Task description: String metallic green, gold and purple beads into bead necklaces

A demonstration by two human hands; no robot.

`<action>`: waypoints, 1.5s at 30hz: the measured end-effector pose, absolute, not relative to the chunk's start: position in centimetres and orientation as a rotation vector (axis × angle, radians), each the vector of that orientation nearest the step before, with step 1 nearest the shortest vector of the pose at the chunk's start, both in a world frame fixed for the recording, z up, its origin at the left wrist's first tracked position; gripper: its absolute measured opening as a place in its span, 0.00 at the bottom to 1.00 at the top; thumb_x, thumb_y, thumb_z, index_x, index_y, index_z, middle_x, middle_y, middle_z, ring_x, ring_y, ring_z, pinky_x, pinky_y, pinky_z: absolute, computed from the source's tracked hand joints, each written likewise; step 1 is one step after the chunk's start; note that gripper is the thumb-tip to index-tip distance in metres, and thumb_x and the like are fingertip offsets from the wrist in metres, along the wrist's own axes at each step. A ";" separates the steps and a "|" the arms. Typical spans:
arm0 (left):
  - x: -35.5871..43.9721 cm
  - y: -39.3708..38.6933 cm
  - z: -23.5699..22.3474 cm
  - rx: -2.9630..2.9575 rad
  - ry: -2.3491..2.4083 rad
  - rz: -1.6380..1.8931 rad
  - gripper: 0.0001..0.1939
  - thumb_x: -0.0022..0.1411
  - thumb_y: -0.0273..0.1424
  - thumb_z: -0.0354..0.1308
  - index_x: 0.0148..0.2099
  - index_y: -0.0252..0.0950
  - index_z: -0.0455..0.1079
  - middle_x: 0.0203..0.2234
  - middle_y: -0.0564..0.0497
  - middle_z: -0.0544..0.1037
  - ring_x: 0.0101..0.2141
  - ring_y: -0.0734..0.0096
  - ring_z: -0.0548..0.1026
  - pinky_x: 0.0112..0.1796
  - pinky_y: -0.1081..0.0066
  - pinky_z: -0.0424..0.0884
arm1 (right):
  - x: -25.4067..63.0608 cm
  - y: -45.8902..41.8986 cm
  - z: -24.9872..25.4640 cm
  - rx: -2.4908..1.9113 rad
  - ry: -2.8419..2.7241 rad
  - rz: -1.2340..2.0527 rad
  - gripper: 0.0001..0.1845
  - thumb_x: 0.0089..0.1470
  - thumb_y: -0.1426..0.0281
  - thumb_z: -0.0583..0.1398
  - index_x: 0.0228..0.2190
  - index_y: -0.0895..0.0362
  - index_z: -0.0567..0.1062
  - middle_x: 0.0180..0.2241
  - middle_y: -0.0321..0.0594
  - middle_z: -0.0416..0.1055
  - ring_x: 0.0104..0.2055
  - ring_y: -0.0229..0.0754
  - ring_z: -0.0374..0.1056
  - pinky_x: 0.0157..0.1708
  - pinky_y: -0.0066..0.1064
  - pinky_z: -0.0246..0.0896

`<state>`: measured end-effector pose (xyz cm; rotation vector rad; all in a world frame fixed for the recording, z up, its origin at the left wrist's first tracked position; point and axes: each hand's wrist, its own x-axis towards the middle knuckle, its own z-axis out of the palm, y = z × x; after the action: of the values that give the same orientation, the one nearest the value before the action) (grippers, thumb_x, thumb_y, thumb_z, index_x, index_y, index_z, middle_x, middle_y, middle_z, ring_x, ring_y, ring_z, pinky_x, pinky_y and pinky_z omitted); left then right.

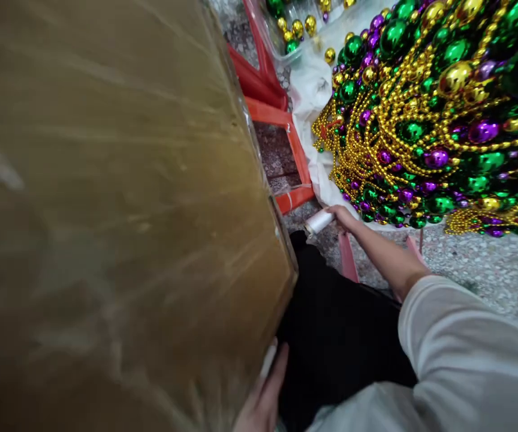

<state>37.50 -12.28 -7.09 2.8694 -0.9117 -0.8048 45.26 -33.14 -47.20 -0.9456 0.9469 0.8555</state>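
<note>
A large brown cardboard box [119, 198], wrapped in shiny clear film, fills the left side of the view, close to me. My right hand [342, 217] reaches out past the box's edge, with its fingers closed around the end of a small white roll [319, 222], which looks like stretch film. At the bottom, my left hand [263, 396] lies along the box's lower edge with its visible fingers stretched out. Something white [269, 358] shows at those fingers; whether it is a finger wrap or a separate piece is unclear. The rest of that hand is cut off or blurred.
A heap of green, gold and purple bead strings [421, 132] lies on white sheeting [310, 90] at upper right. Beside it is a clear plastic container [288, 57] with loose beads. Red plastic stool parts [299, 150] stand between box and beads, above a speckled floor [488, 270].
</note>
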 end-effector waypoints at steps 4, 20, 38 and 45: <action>38.2 -13.9 -7.1 2.895 -1.045 -0.721 0.29 0.60 0.27 0.51 0.64 0.39 0.61 0.56 0.46 0.71 0.53 0.64 0.71 0.62 0.67 0.53 | 45.1 -38.2 -40.9 -0.926 0.883 0.763 0.14 0.44 0.66 0.66 0.23 0.58 0.66 0.21 0.32 0.65 0.23 0.35 0.62 0.20 0.27 0.60; 36.2 -18.2 -6.8 2.850 -0.807 -0.171 0.20 0.60 0.21 0.51 0.53 0.37 0.70 0.46 0.43 0.76 0.49 0.59 0.71 0.50 0.58 0.67 | 41.2 -44.5 -23.3 -0.848 0.519 0.518 0.13 0.34 0.68 0.65 0.21 0.55 0.64 0.22 0.31 0.63 0.25 0.35 0.59 0.24 0.27 0.56; 39.0 -22.8 -10.0 1.620 0.182 -0.982 0.14 0.59 0.37 0.56 0.33 0.30 0.75 0.18 0.54 0.71 0.23 0.78 0.66 0.32 0.74 0.64 | 41.7 -46.2 -18.9 -0.876 0.430 0.297 0.11 0.36 0.66 0.60 0.25 0.54 0.66 0.32 0.38 0.73 0.37 0.44 0.68 0.40 0.37 0.64; 39.3 -23.0 -11.4 1.727 0.326 -0.842 0.20 0.61 0.43 0.54 0.35 0.29 0.75 0.15 0.55 0.68 0.20 0.77 0.66 0.28 0.75 0.62 | 41.8 -48.6 -20.6 -0.864 0.617 0.125 0.09 0.35 0.71 0.60 0.25 0.55 0.66 0.29 0.34 0.71 0.34 0.39 0.68 0.36 0.32 0.65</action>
<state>39.33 -23.02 -11.39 1.7267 0.3258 -0.8423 41.78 -48.62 -20.64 -0.8641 0.6169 0.1252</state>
